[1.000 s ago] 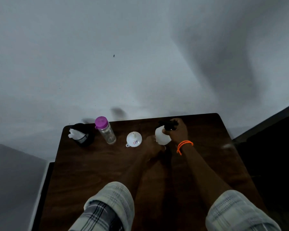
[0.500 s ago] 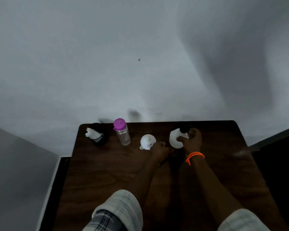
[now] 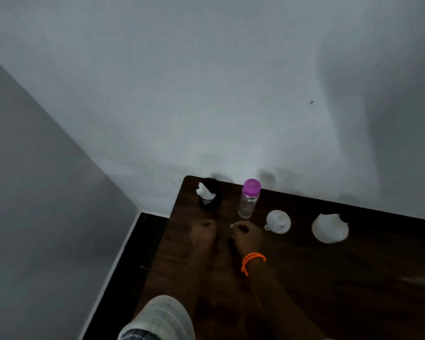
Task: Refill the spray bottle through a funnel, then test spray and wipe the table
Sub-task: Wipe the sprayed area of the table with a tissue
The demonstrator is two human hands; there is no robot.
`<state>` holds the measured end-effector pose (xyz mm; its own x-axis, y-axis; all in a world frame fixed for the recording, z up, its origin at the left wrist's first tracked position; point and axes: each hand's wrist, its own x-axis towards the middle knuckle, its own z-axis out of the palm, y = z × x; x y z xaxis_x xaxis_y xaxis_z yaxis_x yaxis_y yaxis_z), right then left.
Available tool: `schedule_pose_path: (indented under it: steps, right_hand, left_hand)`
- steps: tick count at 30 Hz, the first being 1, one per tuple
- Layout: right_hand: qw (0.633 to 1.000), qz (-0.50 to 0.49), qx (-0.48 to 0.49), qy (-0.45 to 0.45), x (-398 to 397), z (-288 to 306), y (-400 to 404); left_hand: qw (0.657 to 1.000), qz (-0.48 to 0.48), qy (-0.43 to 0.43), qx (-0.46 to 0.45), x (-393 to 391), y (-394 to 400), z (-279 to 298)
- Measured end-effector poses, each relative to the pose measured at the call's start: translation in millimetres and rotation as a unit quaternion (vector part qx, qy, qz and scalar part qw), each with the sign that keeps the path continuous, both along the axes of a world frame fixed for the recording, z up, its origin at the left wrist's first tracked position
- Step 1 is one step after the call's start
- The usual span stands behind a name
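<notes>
The white spray bottle stands alone at the right of the dark wooden table; its dark top is hard to make out. A white funnel sits to its left. Further left stands a clear water bottle with a purple cap. My right hand, with an orange band at the wrist, hovers just in front of the bottle's base with fingers loosely curled and nothing in them. My left hand is curled into a fist to its left, below the black holder.
The black holder has white tissue sticking out of it and stands at the table's back left corner. A grey wall runs close behind the table. The table's left edge drops to a dark floor beside a second wall.
Both hands have let go of the spray bottle and moved left to the water bottle. The camera has swung left, so the objects now sit further right.
</notes>
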<state>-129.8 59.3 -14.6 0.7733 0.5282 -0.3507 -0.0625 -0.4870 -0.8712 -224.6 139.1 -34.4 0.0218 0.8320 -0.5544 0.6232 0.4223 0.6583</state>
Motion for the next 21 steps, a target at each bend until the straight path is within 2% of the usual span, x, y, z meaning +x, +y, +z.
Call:
schedule_pose_path:
  steps: [3, 6, 14, 21]
  right_hand:
    - [0.996, 0.067, 0.020, -0.058, -22, 17, 42]
    - [0.992, 0.077, 0.030, -0.098, -25, 20, 78]
    - [0.980, 0.122, -0.023, -0.153, -16, 35, 131]
    - [0.960, 0.192, -0.111, -0.173, -10, 29, 158]
  left_hand:
    - [0.996, 0.059, -0.024, 0.065, -21, 30, 28]
    - [0.990, 0.070, -0.043, 0.112, -28, 54, 55]
    - [0.991, -0.025, -0.065, 0.115, -25, 86, 65]
    - [0.987, -0.029, -0.067, 0.145, -19, 97, 57]
